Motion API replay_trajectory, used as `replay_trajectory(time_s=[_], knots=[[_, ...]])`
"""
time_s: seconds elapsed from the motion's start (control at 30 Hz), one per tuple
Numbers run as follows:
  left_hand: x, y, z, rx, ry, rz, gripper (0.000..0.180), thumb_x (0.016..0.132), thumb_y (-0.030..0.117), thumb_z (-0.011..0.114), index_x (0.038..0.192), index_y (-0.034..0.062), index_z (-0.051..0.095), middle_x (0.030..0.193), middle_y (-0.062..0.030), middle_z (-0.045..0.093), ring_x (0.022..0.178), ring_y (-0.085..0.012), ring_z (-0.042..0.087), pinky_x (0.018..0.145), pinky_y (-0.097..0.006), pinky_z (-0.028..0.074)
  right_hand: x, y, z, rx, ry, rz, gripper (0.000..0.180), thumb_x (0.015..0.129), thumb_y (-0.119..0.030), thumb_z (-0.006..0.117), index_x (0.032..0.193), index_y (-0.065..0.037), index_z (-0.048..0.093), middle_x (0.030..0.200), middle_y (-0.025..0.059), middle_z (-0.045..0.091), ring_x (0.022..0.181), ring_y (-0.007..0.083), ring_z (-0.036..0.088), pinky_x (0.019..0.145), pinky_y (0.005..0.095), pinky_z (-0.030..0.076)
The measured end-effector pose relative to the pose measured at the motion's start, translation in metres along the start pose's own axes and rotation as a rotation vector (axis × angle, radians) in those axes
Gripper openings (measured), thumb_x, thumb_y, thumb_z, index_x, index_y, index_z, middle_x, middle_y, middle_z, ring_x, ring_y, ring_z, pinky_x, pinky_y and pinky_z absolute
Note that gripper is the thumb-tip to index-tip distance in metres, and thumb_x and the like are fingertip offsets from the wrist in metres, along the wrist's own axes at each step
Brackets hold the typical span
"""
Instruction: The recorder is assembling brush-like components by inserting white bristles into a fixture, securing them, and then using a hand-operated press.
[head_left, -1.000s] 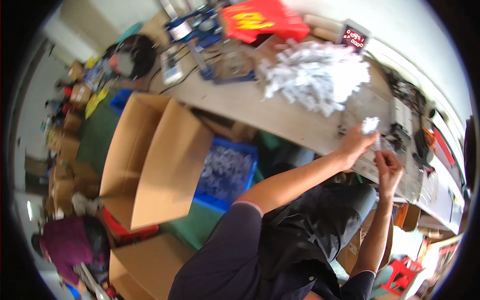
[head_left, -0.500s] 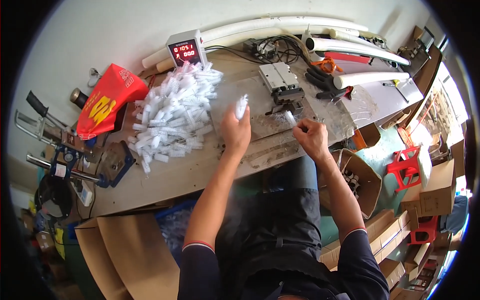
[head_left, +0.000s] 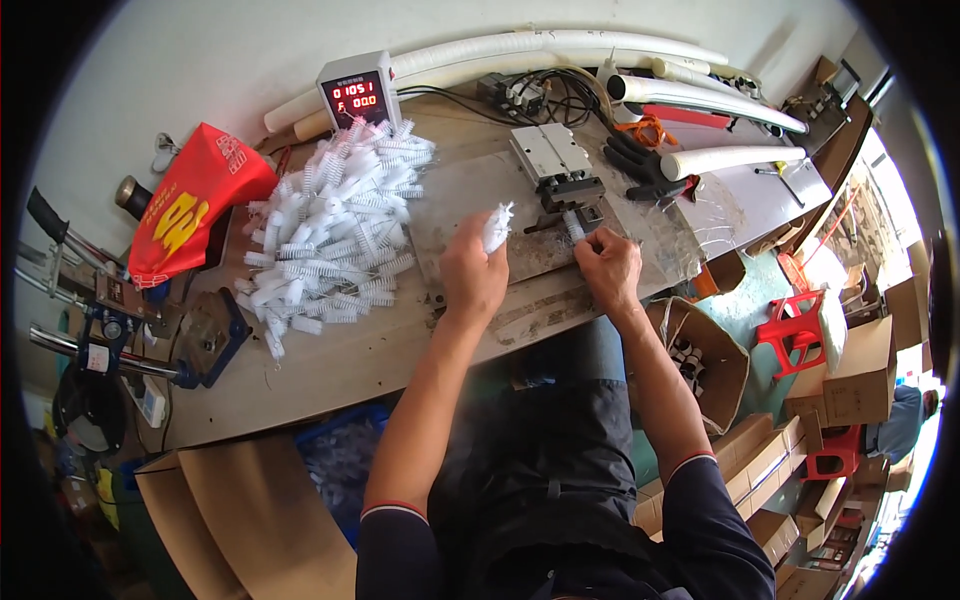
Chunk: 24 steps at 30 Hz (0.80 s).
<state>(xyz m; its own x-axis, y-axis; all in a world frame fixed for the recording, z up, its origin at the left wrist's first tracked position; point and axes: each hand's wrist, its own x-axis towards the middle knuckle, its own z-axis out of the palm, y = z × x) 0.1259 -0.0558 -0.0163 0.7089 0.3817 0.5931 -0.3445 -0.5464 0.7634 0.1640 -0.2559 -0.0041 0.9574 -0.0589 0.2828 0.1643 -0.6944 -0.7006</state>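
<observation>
My left hand (head_left: 474, 272) is closed around several small white bristle brushes (head_left: 497, 226), their bristle ends sticking up past the thumb. Pinched in my right hand (head_left: 609, 268) is another white brush (head_left: 573, 225), held close to the dark jaws of a silver metal clamping fixture (head_left: 556, 162). Whether that brush touches the jaws I cannot tell. To the left of both hands lies a big heap of white twisted-wire brushes (head_left: 335, 230) on the worktable (head_left: 330, 378).
Behind the heap stands a counter box (head_left: 357, 95) with red digits. A red bag (head_left: 200, 205) and a blue-based stand (head_left: 215, 335) are at left. Black gloves (head_left: 640, 165) and white tubes (head_left: 730, 160) lie right of the fixture. An open carton (head_left: 735, 360) stands below the table edge.
My right hand has carried its brush up to the fixture's jaws. My left hand, still gripping its brushes, has shifted slightly. The whole view has moved a little.
</observation>
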Motion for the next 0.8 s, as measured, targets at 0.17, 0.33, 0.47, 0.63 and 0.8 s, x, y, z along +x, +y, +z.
replay_trajectory(time_s=[0.17,0.33,0.47,0.63,0.8], knots=[[-0.001,-0.003,-0.002,-0.002,-0.037,-0.018,0.022,0.09,0.006,0.069,0.112,0.0058,0.067,0.101,-0.0179,0.07,0.092,-0.0409,0.069,0.079,-0.045,0.055,-0.003,0.001,0.006,0.022,0.029,0.003,0.022,0.079,-0.024,0.068,0.081,-0.003,0.072,0.072,0.0182,0.069,0.07,0.0354,0.07,0.073,0.0433,0.055],[-0.002,-0.003,-0.001,0.03,-0.004,0.026,0.016,0.095,0.01,0.07,0.109,0.0028,0.066,0.094,-0.0173,0.071,0.085,-0.0364,0.071,0.075,-0.041,0.055,-0.003,-0.004,0.007,0.015,0.037,0.042,0.022,0.079,-0.024,0.068,0.081,-0.003,0.073,0.073,0.0171,0.07,0.071,0.0345,0.07,0.075,0.0422,0.055],[-0.001,0.004,-0.003,0.054,0.007,0.011,0.017,0.094,0.007,0.069,0.11,0.0028,0.066,0.099,-0.0164,0.069,0.089,-0.0368,0.069,0.076,-0.042,0.055,-0.002,-0.002,0.007,-0.004,0.053,0.052,0.021,0.078,-0.024,0.068,0.082,-0.004,0.074,0.073,0.0165,0.07,0.071,0.0341,0.07,0.076,0.0422,0.055],[0.001,0.005,-0.004,0.097,0.048,0.035,0.023,0.088,0.001,0.068,0.11,0.0066,0.066,0.104,-0.014,0.066,0.088,-0.0388,0.069,0.075,-0.045,0.055,-0.002,-0.003,0.01,0.013,0.067,0.046,0.022,0.079,-0.025,0.068,0.081,-0.004,0.074,0.072,0.0166,0.07,0.072,0.0353,0.07,0.075,0.0426,0.055],[0.002,0.004,-0.001,0.105,0.056,0.079,0.021,0.087,0.002,0.068,0.108,0.0069,0.067,0.103,-0.0146,0.066,0.089,-0.0388,0.068,0.076,-0.046,0.055,0.0,-0.013,0.011,-0.112,0.107,0.044,0.027,0.086,-0.031,0.07,0.08,-0.005,0.074,0.072,0.0187,0.07,0.074,0.0391,0.07,0.074,0.0451,0.055]])
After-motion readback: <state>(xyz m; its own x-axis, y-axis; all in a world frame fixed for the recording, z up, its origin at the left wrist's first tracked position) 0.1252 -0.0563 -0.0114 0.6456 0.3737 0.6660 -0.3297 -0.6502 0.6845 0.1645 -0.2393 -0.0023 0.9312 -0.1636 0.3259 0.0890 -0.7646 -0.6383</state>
